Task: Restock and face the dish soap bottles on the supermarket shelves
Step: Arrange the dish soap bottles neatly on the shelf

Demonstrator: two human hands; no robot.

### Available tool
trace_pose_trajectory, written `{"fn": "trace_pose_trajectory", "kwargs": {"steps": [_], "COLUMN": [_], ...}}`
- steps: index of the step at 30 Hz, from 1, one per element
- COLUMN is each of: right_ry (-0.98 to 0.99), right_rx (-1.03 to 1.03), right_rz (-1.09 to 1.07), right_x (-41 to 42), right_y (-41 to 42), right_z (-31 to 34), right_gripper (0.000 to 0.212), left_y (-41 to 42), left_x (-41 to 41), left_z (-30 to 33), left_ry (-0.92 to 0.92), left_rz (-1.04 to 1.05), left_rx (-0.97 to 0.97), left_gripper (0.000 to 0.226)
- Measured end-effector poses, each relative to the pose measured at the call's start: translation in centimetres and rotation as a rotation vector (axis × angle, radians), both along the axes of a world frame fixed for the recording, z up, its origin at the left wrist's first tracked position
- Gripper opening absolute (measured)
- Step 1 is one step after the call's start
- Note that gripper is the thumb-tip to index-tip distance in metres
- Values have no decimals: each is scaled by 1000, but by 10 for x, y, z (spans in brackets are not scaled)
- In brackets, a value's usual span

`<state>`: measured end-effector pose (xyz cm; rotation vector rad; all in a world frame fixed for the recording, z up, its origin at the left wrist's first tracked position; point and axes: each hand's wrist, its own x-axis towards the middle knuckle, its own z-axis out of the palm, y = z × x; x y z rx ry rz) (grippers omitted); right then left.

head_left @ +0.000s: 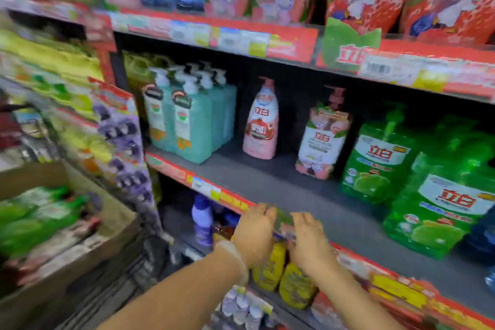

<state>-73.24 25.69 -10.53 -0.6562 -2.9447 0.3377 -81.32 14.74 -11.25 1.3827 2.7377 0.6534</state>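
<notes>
Head view: both hands meet at the shelf's front edge [214, 193]. The left hand [254, 233] and right hand [310, 241] hold a blurred pack [284, 220] between curled fingers. Beyond the fingertips lies bare shelf; green dish soap bottles [375, 166] stand far right.

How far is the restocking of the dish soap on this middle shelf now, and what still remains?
Done: the teal pump bottles stand in tidy rows at the left.
In hand: both hands, left and right, are at the red shelf edge, seemingly on a blurred label.
Left: the pink bottle and peach-label bottle stand alone, set back; the cardboard box still holds green bottles.
</notes>
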Motion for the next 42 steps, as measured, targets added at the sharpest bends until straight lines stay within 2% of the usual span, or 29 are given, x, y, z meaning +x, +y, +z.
{"fn": "trace_pose_trajectory", "kwargs": {"steps": [2,7,9,15,19,25,32,37,42], "right_ry": [-35,-130,-168,-293,-326,-366,-415,-506,-629], "right_rx": [18,-45,-58,-128,-138,-152,-289,-377,-411], "right_rz": [91,269,351,482,527,552,441,340,226], "right_x": [-27,-90,-111,-154,-184,-243,-326,-356,-365], "right_y": [-44,-182,-233,-353,-404,-437,-435,-425,-416], "right_z": [-8,-29,-38,-56,-63,-87,-122,-154,-192], "right_gripper": [50,46,48,51,62,63,49,66,54], "left_y": [-50,-196,-252,-384,-442,-477,-478,-455,-433], "left_x": [-18,-65,-79,-106,-128,-174,-242,-270,-282], "left_z": [-6,-28,-35,-59,-70,-87,-116,-159,-200], "left_ry": [15,37,-55,-205,-219,-335,-508,-640,-773], "left_rz": [83,244,348,543,626,731,738,627,495], "left_rx": [-9,-70,-132,-259,-265,-219,-356,-470,-623], "left_gripper": [51,39,39,61,54,48,53,58,52]}}
